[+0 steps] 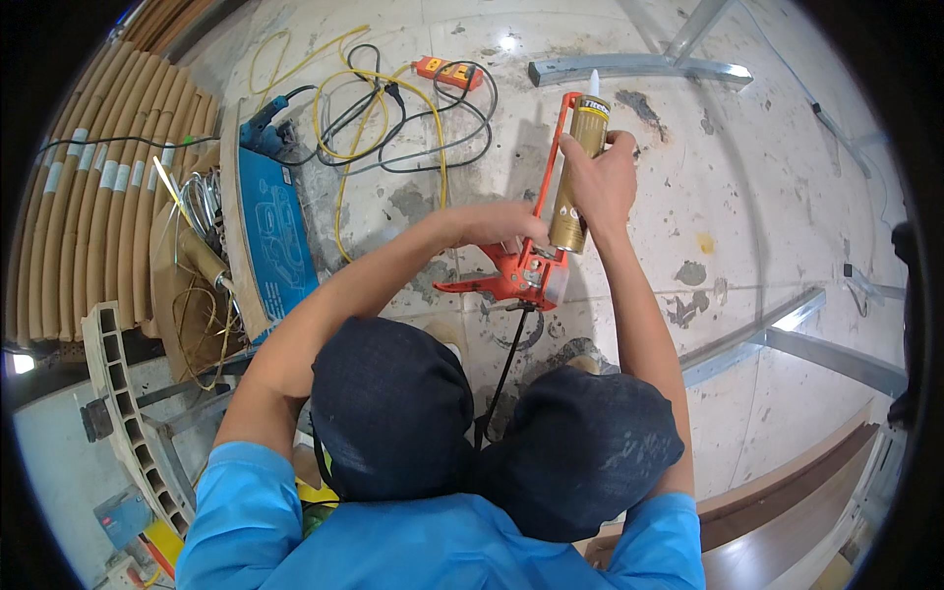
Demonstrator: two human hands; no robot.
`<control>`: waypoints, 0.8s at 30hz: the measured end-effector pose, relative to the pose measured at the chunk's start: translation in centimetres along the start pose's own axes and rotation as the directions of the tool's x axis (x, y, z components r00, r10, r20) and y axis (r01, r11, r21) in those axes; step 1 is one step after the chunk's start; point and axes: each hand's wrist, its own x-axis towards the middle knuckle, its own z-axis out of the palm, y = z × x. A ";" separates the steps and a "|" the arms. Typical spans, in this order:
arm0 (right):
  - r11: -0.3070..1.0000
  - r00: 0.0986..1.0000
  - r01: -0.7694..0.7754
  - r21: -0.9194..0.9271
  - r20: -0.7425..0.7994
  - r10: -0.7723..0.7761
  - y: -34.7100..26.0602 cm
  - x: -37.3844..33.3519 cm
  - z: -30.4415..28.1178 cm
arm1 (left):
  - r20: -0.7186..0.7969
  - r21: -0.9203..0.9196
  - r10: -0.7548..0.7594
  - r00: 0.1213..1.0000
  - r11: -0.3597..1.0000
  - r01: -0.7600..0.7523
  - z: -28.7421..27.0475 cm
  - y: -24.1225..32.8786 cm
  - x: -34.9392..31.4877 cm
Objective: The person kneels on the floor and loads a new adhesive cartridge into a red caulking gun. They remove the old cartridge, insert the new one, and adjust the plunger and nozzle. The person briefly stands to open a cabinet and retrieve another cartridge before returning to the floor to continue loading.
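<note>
My left hand (511, 226) is closed on the frame of an orange caulking gun (531, 278), just ahead of my knees. The gun's black rod runs back between my legs, and its orange trigger points left. My right hand (602, 182) wraps round a gold sealant cartridge (571, 211) with a white nozzle pointing away from me. The cartridge lies tilted alongside the gun's long orange rail, its base close to the gun's body. Whether it sits fully inside the frame I cannot tell.
Ahead on the stained floor lie a tangled yellow cable (440, 147) and an orange power strip (447, 73). At left stand a blue box (278, 231), a blue power tool (264, 128) and long cardboard tubes (98, 197). Metal frame legs (639, 69) rest at the far side and right.
</note>
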 end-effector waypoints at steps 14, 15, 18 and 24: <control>0.967 0.992 0.094 0.238 0.061 -0.111 2.6 0.0 2.5 | -0.228 -0.004 0.092 0.969 0.995 -0.095 -0.1 -0.7 0.7; 0.938 0.986 -0.015 0.347 0.158 -0.043 2.8 -0.2 2.5 | -0.257 -0.025 0.105 0.961 0.993 -0.115 -0.5 -0.7 0.6; 0.787 0.847 -0.271 0.555 0.525 -0.079 2.9 -1.0 2.2 | -0.325 -0.119 0.100 0.940 0.982 -0.146 -1.8 -0.9 0.1; 0.800 0.867 -0.201 0.565 0.483 -0.123 -0.4 -0.6 3.1 | -0.338 -0.357 0.056 0.939 0.916 -0.183 -3.9 -0.4 -1.3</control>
